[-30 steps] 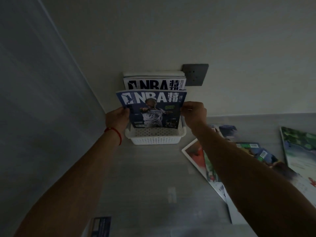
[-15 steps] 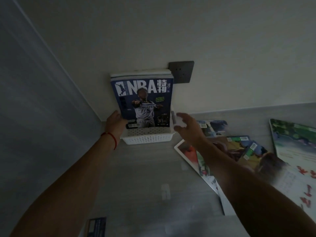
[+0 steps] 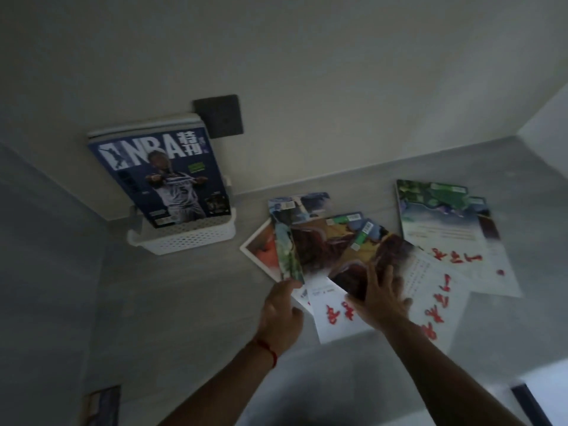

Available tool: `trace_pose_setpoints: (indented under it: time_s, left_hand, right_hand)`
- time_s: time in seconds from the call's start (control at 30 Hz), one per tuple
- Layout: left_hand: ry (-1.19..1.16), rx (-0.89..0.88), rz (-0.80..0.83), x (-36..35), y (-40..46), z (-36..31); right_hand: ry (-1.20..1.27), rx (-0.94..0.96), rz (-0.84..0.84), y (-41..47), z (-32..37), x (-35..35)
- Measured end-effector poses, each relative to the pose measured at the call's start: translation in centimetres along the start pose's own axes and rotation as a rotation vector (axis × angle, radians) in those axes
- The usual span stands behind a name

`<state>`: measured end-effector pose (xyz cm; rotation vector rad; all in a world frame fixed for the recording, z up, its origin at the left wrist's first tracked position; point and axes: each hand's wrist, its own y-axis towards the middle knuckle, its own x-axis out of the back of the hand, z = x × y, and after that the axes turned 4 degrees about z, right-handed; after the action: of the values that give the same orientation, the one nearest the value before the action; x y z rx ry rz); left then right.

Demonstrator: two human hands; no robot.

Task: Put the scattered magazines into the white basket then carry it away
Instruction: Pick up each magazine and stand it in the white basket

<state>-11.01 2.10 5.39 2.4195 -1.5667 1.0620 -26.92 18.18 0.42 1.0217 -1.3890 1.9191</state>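
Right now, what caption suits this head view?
Both hands, left and right, reach the scattered magazines; the white basket holds others upright.

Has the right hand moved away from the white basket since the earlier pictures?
Yes. The right hand left the white basket and now lies flat on the scattered magazines to its right.

The grey surface (image 3: 172, 302) meets the wall along its far edge. At its far left corner sits the white basket (image 3: 184, 239), magazines standing upright in it. To the right, loose magazines (image 3: 332, 247) lie fanned and overlapping. Further right, another magazine (image 3: 445, 229) lies flat. A dark booklet (image 3: 104, 404) lies at the near left edge.
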Motion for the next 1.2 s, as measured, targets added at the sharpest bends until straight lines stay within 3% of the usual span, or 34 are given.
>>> trace_pose_setpoints:
  time_s: [0.17, 0.3, 0.4, 0.47, 0.6, 0.77, 0.83, 1.03, 1.2]
  left_hand:
    - [0.132, -0.133, 0.031, -3.4, -0.1, -1.0]
    - [0.287, -0.26, 0.026, -4.2, 1.1, -1.1]
    - [0.425, -0.19, 0.083, -4.4, 2.7, -0.9]
    - [0.549, -0.114, 0.114, -4.4, 3.6, -0.6]
    - [0.574, 0.081, 0.198, -5.0, 4.0, -0.2]
    - [0.275, 0.216, -0.081, -6.5, 3.8, -0.9]
    - [0.162, 0.278, -0.09, -6.3, 4.1, -1.1]
    - [-0.048, 0.182, -0.007, -5.2, 2.8, -2.5]
    - [-0.191, 0.035, -0.169, -2.8, 1.0, -2.2]
  right_hand:
    - [-0.133, 0.165, -0.077, -2.1, -0.2, -1.6]
    - [-0.118, 0.503, -0.027, -2.8, -1.1, -3.0]
    - [-0.253, 0.82, 0.057, -3.0, -2.6, -3.4]
    - [-0.284, 0.919, 0.073, -3.0, -3.7, -3.4]
    - [-0.049, 0.725, -0.056, -3.6, -5.8, -2.6]
    - [0.286, 0.496, -0.178, -4.2, -7.3, -1.7]
    - [0.369, 0.451, -0.192, -4.4, -7.1, -1.8]
    - [0.531, 0.236, -0.209, -4.0, -6.3, -1.2]
    - [0.942, 0.048, -0.245, -3.6, -4.0, 0.3]
